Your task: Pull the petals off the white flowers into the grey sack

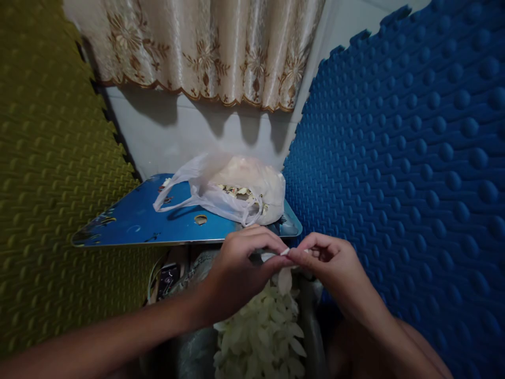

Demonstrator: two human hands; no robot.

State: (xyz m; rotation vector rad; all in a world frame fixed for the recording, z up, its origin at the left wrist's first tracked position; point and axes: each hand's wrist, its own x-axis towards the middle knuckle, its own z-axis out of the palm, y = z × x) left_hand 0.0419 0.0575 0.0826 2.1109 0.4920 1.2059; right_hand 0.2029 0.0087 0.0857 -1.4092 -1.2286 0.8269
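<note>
My left hand (240,266) and my right hand (333,258) meet fingertip to fingertip, just in front of the tray's near edge. Between the left thumb and forefinger is a small white petal (284,252). My right thumb and forefinger are pinched at its other end. Right below the fingers hangs a larger pale petal (284,282). Under both hands lies a thick bunch of cream-white flowers (262,331), close to my body. My palms and the other fingertips are partly hidden.
A blue patterned tray table (138,216) stands ahead, bearing a white plastic bag (252,179) with pale flower bits inside. A yellow-green foam mat (51,158) rises at left, a blue foam mat (410,147) at right. An embroidered curtain (205,47) hangs behind.
</note>
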